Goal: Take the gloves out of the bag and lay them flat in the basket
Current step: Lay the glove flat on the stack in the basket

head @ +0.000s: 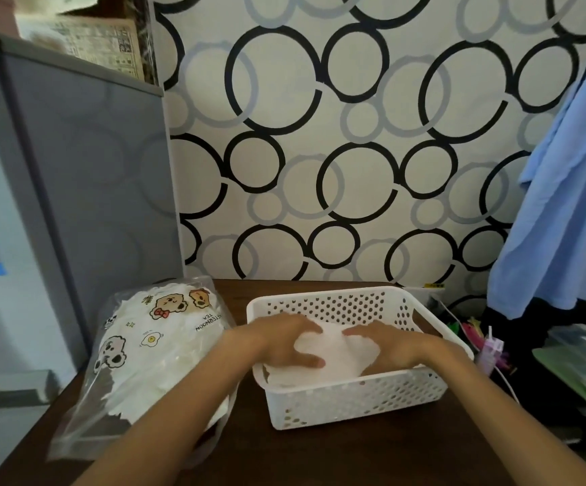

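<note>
Hands [333,342] press gloves [333,359] inside basket [354,401].

Dim, soft indoor light; wide-angle bending at the edges, right side blurred.

the clear bag [151,352], printed with cartoon bears and a fried egg, bore the words "afternoon tea", upside down to the camera. print on the cardboard box [109,43] above the grey cabinet [84,177] was too blurred to read.

Left hand [286,340], right hand [382,345] pressing white gloves [333,356], basket [354,403]
</note>
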Demonstrator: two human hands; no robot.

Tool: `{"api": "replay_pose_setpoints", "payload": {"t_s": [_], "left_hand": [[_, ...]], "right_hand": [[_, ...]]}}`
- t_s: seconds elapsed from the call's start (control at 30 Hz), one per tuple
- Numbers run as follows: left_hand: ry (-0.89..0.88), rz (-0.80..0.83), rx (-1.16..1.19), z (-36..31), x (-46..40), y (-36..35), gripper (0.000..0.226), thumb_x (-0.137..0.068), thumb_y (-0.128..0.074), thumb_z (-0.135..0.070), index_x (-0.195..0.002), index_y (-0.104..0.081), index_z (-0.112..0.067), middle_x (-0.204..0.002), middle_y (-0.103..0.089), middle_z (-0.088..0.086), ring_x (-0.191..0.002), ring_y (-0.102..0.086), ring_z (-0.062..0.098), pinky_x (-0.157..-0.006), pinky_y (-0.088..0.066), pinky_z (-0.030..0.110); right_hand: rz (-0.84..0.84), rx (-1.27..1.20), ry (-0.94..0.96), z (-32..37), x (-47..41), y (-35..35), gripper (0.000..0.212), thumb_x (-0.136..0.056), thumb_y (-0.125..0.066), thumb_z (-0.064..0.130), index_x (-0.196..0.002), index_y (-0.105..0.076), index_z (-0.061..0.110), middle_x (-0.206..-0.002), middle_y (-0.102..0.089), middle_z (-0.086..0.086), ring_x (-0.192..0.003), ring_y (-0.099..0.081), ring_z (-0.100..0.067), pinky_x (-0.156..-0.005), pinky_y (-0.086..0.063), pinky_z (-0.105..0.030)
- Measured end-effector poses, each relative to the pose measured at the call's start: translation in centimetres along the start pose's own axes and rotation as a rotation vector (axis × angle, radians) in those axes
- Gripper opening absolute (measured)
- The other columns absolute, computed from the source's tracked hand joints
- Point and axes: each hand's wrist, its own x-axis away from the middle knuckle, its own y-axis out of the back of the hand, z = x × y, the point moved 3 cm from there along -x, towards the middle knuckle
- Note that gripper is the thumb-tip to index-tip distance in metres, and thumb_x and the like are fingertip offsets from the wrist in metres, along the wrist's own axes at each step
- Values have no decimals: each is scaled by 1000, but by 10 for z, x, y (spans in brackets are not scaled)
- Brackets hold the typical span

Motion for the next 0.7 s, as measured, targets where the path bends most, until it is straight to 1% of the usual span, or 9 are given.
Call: {"api": "replay_pose_setpoints", "payload": {"t_s": [0.13, 0.17, 0.23, 0.3, 0.33, 0.43, 0.53, 0.63, 0.7], "left_hand": [[91, -375, 207, 34, 84, 37, 39, -85, -66, -41, -121, -51, -41, -126, -51, -19, -115, -49, 4, -98, -44, 28], [150, -391, 182, 49, 109, 41, 42, -81, -70, -42, -118, -50, -42, -123, -50, -20, -114, -49, 4, -97, -44, 27], [345, -221, 117, 74, 146, 39, 59, -75, -76, -43, -123, -43, -39, -124, -43, -18, -117, -44, 7, -100, -39, 25], [546, 25, 35, 91, 170, 32, 66, -75, -77, -44, -128, -39, -36, -131, -41, -14, -120, -42, 9, -102, -36, 26], [596, 76, 1, 97, 173, 29, 61, -77, -74, -45, -127, -41, -34, -132, -43, -13, -117, -44, 9, -101, -37, 26], [607, 55, -44, 105, 167, 21, 30, -94, -54, -42, -115, -58, -21, -121, -58, -6, -105, -56, 11, -95, -43, 27], [557, 96, -98, 108, 161, 12, 28, -102, -41, -28, -114, -61, -11, -112, -66, 0, -98, -65, 15, -88, -49, 26], [529, 62, 119, 109, 163, 12, 20, -101, -46, -25, -98, -61, -12, -86, -66, -5, -63, -62, 6, -63, -51, 15], [500, 47, 297, 106, 164, 16, 22, -100, -47, -24, -92, -62, -10, -85, -69, 0, -57, -61, 8, -60, -52, 17]], "right_hand": [[-396, -174, 73, 20, 24, 5, 51, -89, -64, 25, -136, -44, 30, -143, -42, 6, -129, -40, -13, -106, -31, -28], [-501, -213, 119, 36, 32, 5, 45, -89, -63, 25, -131, -49, 32, -137, -48, 9, -122, -46, -9, -102, -36, -25], [-628, -267, 222, 74, 51, 4, 34, -88, -65, 27, -119, -58, 38, -119, -59, 16, -103, -54, 0, -90, -45, -19], [-616, -272, 327, 124, 71, -3, 26, -87, -66, 30, -111, -64, 39, -102, -63, 20, -86, -58, 2, -78, -46, -13], [-574, -241, 359, 146, 78, -9, 21, -87, -65, 32, -108, -67, 38, -97, -64, 19, -82, -58, 2, -75, -44, -12], [-477, -24, 327, 194, 74, -35, 21, -92, -58, 28, -112, -66, 26, -109, -66, 6, -92, -59, -9, -79, -45, -22], [-375, 129, 177, 212, 52, -58, 28, -99, -46, 13, -125, -55, 12, -128, -56, -9, -116, -55, -25, -91, -42, -33], [-371, 169, 102, 212, 40, -66, 30, -100, -42, 12, -128, -51, 11, -133, -53, -9, -120, -52, -25, -95, -40, -32], [-369, 181, 74, 209, 35, -69, 31, -99, -40, 10, -128, -51, 11, -134, -52, -8, -122, -51, -23, -96, -40, -31]]}}
